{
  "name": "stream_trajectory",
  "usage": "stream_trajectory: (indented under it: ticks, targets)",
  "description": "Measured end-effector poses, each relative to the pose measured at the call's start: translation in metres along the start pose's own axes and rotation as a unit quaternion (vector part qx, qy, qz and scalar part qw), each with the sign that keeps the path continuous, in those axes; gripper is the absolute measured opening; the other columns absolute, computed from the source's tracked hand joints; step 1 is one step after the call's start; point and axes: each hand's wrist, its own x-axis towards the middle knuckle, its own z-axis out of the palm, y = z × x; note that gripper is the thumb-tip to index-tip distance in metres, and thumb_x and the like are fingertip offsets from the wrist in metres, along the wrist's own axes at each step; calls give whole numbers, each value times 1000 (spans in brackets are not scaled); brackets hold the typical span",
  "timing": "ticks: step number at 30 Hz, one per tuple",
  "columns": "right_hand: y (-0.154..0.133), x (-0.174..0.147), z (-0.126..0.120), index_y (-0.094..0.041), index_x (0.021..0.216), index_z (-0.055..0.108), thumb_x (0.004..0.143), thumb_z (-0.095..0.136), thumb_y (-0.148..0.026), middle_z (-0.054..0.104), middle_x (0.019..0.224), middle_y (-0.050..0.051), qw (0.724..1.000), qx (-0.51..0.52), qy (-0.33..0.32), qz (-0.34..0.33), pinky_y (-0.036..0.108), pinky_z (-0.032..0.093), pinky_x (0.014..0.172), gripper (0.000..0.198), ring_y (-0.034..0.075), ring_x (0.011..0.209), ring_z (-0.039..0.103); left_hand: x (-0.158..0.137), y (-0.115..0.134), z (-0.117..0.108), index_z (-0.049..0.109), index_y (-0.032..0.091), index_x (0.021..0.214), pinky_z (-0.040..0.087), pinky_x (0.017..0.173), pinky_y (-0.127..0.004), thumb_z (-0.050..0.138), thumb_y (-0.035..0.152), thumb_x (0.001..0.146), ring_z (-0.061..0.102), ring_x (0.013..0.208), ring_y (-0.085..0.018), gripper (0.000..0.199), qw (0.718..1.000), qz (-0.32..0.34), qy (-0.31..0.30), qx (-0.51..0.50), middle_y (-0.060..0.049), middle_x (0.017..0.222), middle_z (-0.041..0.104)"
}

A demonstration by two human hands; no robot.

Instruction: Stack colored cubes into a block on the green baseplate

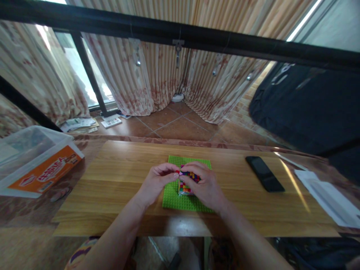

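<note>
A green studded baseplate (171, 198) lies on the wooden table. On it sits a small multicoloured build of toy bricks (185, 188), with red, yellow, orange and white studs along its near part and darker ones farther back. My left hand (160, 180) is closed in a pinch at its left edge, thumb and forefinger on a tiny red-and-pink toy brick (177, 172). From the right, my right hand (206, 183) curls over the build, its thumb and forefinger meeting the same little brick. Its fingers and palm hide part of the build.
A black phone (264, 173) lies right of the baseplate. White paper or packaging (329, 197) is at the table's right end. A clear plastic box with an orange label (46, 172) stands left of the table. A dark bar (180, 32) crosses beyond, before curtains (163, 75).
</note>
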Motion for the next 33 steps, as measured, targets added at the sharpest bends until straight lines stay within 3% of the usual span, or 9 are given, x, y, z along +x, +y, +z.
stream_trajectory:
  ticks: [11, 26, 33]
  targets:
    - [-4, 1, 1, -24, 88, 69, 89, 58, -34, 70, 92, 3, 998, 46, 14, 27, 33, 47, 85, 15, 16, 91, 62, -2, 4, 5, 72, 14, 79, 49, 65, -21, 82, 30, 68, 62, 63, -10, 22, 1000, -10, -13, 27, 0, 71, 70]
    - [-5, 2, 0, -22, 84, 67, 89, 57, -32, 67, 86, 1, 994, 90, -13, 63, 27, 47, 77, 15, 13, 84, 61, -2, 5, 10, 70, 15, 80, 48, 65, -23, 79, 35, 71, 60, 63, -11, 24, 996, 43, -20, 73, -1, 69, 67]
    - [8, 7, -23, -22, 87, 69, 89, 57, -36, 69, 89, 3, 995, 69, 40, 54, 29, 49, 80, 19, 15, 86, 63, -2, 7, 7, 69, 16, 79, 49, 65, -24, 79, 37, 69, 59, 63, -11, 25, 996, 29, 11, 86, 0, 69, 66]
